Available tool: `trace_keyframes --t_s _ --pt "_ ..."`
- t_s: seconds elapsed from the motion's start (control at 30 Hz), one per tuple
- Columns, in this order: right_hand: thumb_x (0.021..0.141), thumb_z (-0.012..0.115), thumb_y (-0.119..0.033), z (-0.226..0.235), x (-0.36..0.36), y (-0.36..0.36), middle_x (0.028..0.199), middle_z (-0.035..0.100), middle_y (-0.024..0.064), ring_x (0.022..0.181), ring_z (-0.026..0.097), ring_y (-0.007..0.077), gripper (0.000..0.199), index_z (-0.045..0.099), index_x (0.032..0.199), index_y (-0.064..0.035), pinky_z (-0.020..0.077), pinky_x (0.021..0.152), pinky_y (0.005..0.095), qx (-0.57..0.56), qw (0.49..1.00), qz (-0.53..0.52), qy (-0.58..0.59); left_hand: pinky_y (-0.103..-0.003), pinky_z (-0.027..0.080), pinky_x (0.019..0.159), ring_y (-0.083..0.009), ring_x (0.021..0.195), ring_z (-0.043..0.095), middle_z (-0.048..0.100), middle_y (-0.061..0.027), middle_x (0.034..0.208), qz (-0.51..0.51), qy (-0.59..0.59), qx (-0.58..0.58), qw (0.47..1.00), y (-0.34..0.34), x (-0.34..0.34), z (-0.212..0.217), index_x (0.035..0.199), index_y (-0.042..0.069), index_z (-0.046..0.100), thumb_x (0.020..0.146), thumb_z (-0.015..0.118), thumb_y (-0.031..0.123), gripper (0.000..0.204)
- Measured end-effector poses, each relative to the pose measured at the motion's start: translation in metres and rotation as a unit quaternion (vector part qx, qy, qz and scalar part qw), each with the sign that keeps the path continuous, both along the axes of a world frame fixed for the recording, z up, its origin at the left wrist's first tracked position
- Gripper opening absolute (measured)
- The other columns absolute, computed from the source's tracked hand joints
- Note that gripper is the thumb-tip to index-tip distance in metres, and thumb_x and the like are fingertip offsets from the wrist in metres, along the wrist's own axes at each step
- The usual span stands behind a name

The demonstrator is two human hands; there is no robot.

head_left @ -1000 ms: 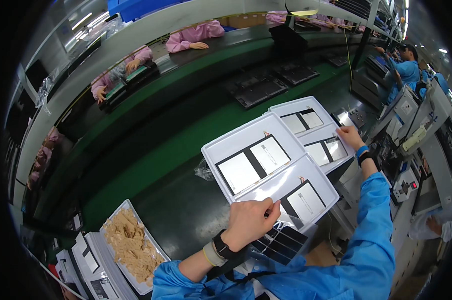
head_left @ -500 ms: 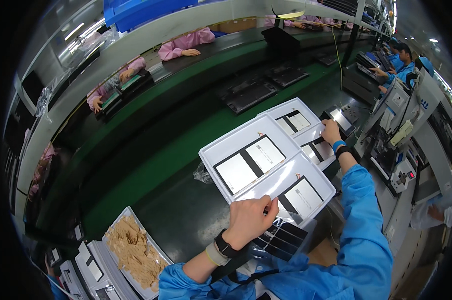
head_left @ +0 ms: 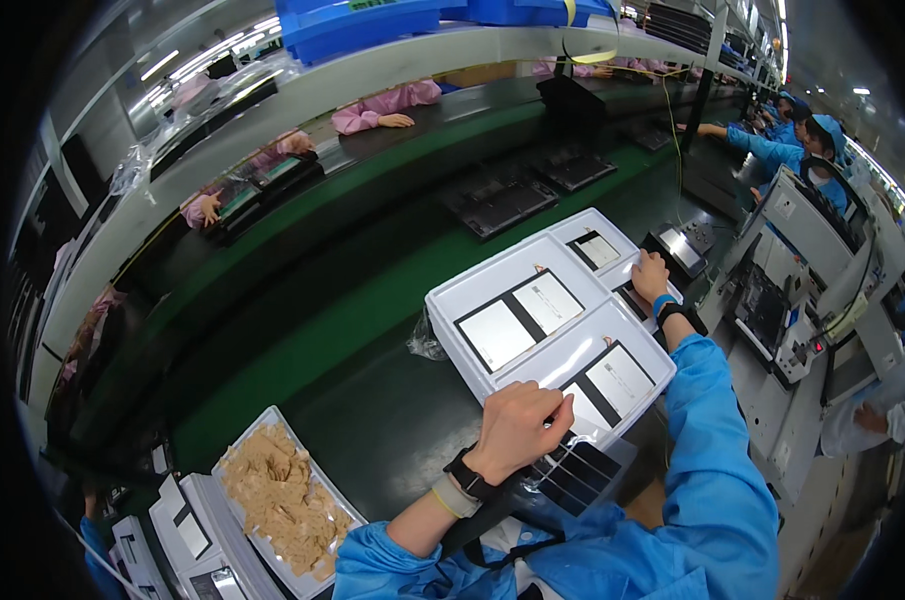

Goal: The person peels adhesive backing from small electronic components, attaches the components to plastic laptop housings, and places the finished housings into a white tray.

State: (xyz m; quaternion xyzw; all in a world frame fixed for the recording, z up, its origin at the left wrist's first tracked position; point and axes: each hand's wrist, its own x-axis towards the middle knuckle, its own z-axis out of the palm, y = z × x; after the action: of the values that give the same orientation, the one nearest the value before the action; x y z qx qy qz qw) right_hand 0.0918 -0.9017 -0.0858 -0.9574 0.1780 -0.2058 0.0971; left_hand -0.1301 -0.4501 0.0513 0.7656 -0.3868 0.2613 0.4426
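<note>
A white divided tray holds flat panels with white faces and black bands, such as the panel in its far compartment. My left hand is closed over the tray's near edge, beside another panel; what its fingers hold is hidden. Farther right, a second white tray lies partly under or behind the first, with similar panels inside. My right hand bends its fingers round that tray's right rim. Below my left hand is a black gridded piece in clear plastic.
A white tray of crumpled brown paper pieces stands at the near left, beside stacked trays. Black frames lie on the green belt beyond. A device with a bright screen stands past my right hand. Co-workers sit across and right.
My view has turned slightly, shifting the scene right. The second tray has come closer in with my right hand, and less of it shows beside the first tray. My left hand stays at the near edge.
</note>
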Motion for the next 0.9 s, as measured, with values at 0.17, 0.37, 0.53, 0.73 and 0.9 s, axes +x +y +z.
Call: trace_keyframes --t_s 0.17,0.37,0.53,0.73,0.9 --pt "0.095 0.067 -0.022 -0.001 -0.013 0.011 0.133 0.061 0.0204 0.128 0.055 0.0408 0.047 0.061 0.138 -0.0045 0.0441 0.103 0.0586 0.011 1.0 -0.018 -0.004 -0.04 0.046 0.05 -0.0265 0.051 0.059 0.057 -0.0074 0.056 -0.04 0.063 0.004 0.997 0.003 0.002 0.001 0.062 0.009 0.061 0.089 0.075 0.015 0.031" --pt "0.093 0.07 -0.022 0.002 -0.014 0.027 0.132 0.06 0.0213 0.129 0.055 0.0398 0.054 0.06 0.143 -0.0026 0.041 0.106 0.0576 0.001 0.999 -0.003 -0.037 -0.039 0.039 0.045 -0.0254 0.047 0.054 0.051 -0.0066 0.054 -0.019 0.071 0.025 0.997 0.01 -0.005 0.018 0.059 0.009 0.059 0.083 0.077 0.012 0.03" --pt "0.095 0.068 -0.024 -0.004 -0.023 0.055 0.134 0.06 0.0227 0.13 0.055 0.0407 0.053 0.06 0.143 -0.0023 0.0419 0.107 0.0583 0.032 0.999 -0.002 -0.026 -0.036 0.04 0.045 -0.0248 0.045 0.055 0.053 -0.0072 0.054 0.004 0.116 0.046 0.992 0.038 -0.012 0.008 0.06 0.008 0.06 0.084 0.077 0.009 0.029" --pt "0.106 0.061 -0.041 0.082 -0.039 0.055 0.131 0.068 0.0266 0.121 0.066 0.0426 0.051 0.067 0.135 0.0013 0.0525 0.104 0.045 0.076 0.98 0.126 -0.137 -0.033 0.044 0.051 -0.0234 0.048 0.058 0.062 -0.0146 0.062 0.132 0.244 -0.049 0.959 0.049 0.003 0.049 0.081 0.0 0.067 0.101 0.073 0.016 0.027" --pt "0.101 0.07 -0.026 0.251 -0.155 0.227 0.124 0.074 0.0134 0.118 0.068 0.025 0.046 0.066 0.139 -0.0019 0.0536 0.1 0.0364 0.404 0.752 0.52 -0.016 -0.026 0.035 0.055 -0.0039 0.06 0.047 0.057 0.0008 0.062 0.242 0.186 -0.132 0.943 0.063 0.041 0.07 0.08 -0.002 0.066 0.108 0.066 0.021 0.036"
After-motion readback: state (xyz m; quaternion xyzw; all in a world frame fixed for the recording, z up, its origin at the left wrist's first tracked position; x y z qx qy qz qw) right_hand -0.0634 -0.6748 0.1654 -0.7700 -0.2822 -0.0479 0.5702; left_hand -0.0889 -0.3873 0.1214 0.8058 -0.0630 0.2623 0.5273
